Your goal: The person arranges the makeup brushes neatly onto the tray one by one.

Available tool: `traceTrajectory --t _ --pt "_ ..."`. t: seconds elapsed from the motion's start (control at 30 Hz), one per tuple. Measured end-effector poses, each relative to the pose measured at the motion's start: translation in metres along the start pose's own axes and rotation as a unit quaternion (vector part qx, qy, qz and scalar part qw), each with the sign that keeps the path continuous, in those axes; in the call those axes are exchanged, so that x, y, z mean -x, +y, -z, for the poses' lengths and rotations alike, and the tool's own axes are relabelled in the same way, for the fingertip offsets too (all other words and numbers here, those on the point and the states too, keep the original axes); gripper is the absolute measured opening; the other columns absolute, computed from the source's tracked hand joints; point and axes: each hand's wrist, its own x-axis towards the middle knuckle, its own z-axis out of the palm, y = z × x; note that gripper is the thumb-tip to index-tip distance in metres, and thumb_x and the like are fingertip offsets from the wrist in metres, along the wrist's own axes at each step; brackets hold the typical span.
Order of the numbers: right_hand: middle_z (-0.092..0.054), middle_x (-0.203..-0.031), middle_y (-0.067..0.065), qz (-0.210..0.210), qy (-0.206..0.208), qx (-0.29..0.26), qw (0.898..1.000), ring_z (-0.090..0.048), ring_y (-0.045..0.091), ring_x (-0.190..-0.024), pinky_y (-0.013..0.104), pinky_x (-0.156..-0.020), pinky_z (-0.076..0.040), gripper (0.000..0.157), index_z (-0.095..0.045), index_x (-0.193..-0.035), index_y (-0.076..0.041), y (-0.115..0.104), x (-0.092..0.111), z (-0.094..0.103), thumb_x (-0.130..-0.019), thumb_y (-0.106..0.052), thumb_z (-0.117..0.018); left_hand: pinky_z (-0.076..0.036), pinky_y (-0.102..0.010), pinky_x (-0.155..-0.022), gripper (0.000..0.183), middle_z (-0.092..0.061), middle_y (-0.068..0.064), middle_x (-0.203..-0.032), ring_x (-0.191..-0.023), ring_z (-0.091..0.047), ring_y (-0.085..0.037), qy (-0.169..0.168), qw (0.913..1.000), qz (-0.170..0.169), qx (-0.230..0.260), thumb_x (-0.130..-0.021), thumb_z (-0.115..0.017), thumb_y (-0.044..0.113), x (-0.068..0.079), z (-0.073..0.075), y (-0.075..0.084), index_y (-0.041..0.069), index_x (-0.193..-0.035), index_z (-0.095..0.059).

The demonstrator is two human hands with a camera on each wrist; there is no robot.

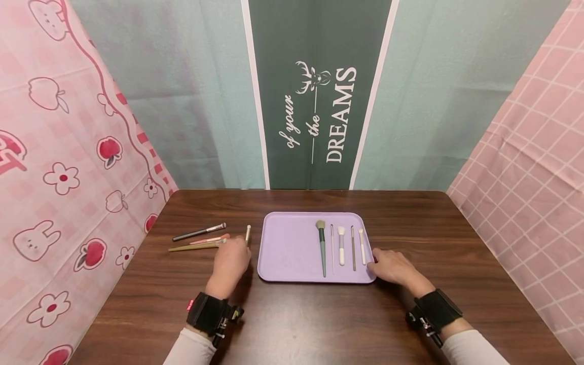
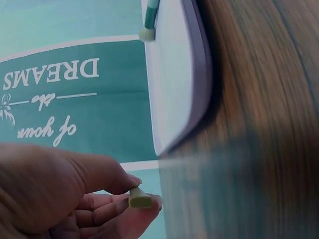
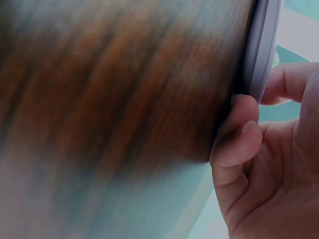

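Note:
My left hand [image 1: 231,259] is left of the lilac tray [image 1: 287,248], pinching a slim makeup brush [image 1: 248,234] whose light tip points away from me. Between thumb and fingers in the left wrist view, the yellow-green end [image 2: 140,200] of its handle shows. At the tray's near right corner, my right hand [image 1: 391,266] grips the rim [image 3: 264,55], thumb on one side and curled fingers on the other. Several brushes lie side by side on the tray's right half, among them a green-handled brush [image 1: 322,248] and a short white brush [image 1: 341,246].
Left of the left hand lie a black-handled brush [image 1: 198,232], a pink brush [image 1: 210,239] and an olive-handled brush [image 1: 196,246] on the brown wooden table [image 1: 292,324]. Pink cloths hang on both sides, and a green cloth [image 1: 310,172] hangs behind the table's far edge.

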Motion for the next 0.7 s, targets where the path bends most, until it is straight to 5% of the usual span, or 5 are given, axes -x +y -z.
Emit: traceTrajectory --t 0.7 --pt "-0.061 -0.084 0.004 0.000 -0.002 0.004 1.000 -0.053 0.023 -0.073 0.038 -0.064 -0.043 0.021 -0.062 -0.099 -0.008 -0.002 0.000 0.002 -0.090 -0.027 -0.061 -0.054 -0.051 -0.056 0.013 -0.067 -0.023 -0.073 -0.066 -0.068 -0.042 -0.043 0.9979 0.041 0.026 -0.087 -0.063 0.004 -0.016 -0.013 0.040 -0.005 -0.077 -0.063"
